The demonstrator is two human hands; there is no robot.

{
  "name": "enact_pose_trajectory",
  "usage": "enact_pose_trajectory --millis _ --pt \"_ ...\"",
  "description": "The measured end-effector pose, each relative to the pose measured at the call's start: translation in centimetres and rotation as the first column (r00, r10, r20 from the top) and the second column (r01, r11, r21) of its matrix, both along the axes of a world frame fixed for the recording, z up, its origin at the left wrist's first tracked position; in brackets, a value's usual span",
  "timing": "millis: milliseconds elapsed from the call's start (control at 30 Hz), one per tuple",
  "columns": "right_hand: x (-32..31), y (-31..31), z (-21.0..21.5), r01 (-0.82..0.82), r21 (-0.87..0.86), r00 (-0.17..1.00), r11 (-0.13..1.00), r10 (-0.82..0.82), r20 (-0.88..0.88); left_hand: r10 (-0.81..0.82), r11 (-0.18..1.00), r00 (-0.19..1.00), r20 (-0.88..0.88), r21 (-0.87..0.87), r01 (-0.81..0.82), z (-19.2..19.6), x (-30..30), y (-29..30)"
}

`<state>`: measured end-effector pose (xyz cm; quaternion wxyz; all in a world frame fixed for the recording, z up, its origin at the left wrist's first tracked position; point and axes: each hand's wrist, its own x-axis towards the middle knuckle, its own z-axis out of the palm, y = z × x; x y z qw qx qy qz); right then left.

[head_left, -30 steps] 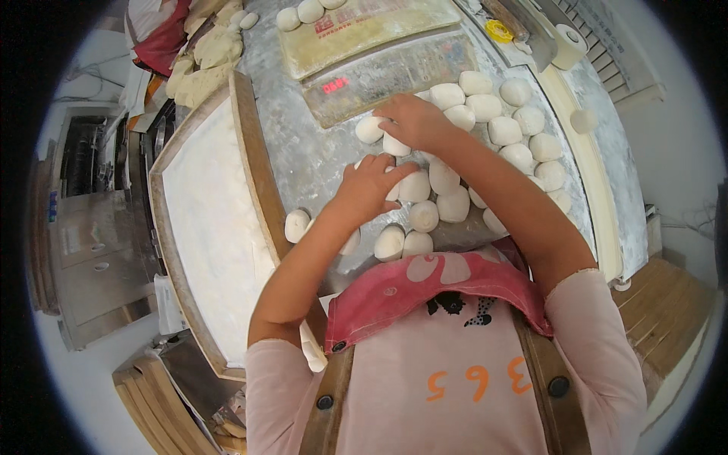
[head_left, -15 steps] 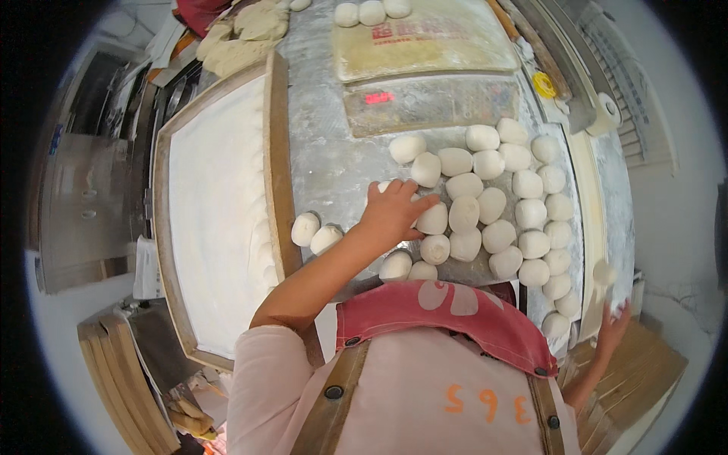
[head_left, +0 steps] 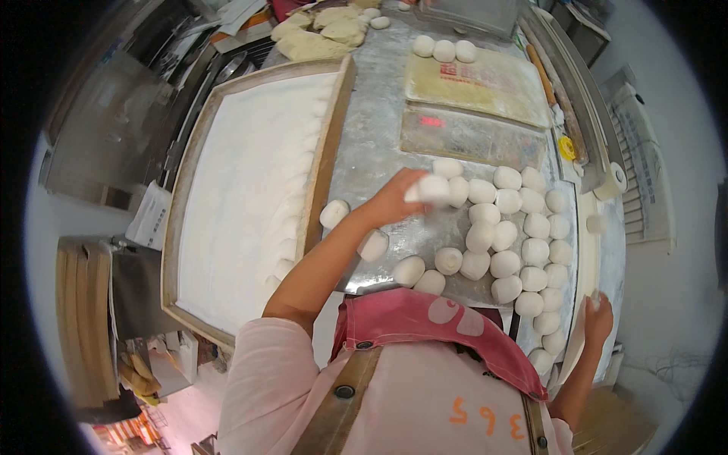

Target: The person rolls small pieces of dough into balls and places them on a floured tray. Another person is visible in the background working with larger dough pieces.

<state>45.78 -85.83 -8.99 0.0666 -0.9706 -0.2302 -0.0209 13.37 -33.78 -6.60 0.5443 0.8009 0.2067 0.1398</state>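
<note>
My left hand [head_left: 396, 200] is closed around at least one white dough ball [head_left: 434, 189], blurred by motion, above the metal worktop. To its right a cluster of dough balls [head_left: 504, 265] covers the worktop in loose rows. Two more dough balls [head_left: 373, 246] lie beneath and beside my left forearm, close to the wooden tray. My right hand [head_left: 598, 320] is at the pale belt [head_left: 585, 284] along the right edge, its fingers curled. Something whitish shows at its fingertips, too small to make out. Farther up the belt lies a single dough ball [head_left: 595, 224].
A wooden-framed tray [head_left: 334, 129] with a floury white sheet and rounded shapes along its right side stands at left. Beyond the cluster is a scale [head_left: 474, 136] with a yellowish board [head_left: 478, 87] carrying three dough balls. Flattened dough [head_left: 315, 44] lies at the back left.
My left hand has lifted dough from the cluster's left side, leaving a gap there. The ball on the belt has moved away from my right hand. The whole view has shifted.
</note>
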Motion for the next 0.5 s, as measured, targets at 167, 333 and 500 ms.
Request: enact_pose_trajectory --millis 167,333,500 --pt "3.7 8.2 2.9 -0.062 0.01 0.976 0.998 0.063 -0.21 0.412 0.565 0.895 0.171 -0.818 -0.103 1.9 -5.0 -0.8" --pt "7.0 11.4 0.0 -0.307 0.122 0.95 0.944 0.312 -0.022 0.5 0.686 0.831 0.245 -0.698 -0.207 4.6 -17.1 -2.1" --pt "6.8 16.4 4.1 -0.327 0.17 0.919 0.93 0.354 -0.173 0.808 0.486 0.588 -0.035 -0.525 -0.699 6.7 -31.0 -5.3"
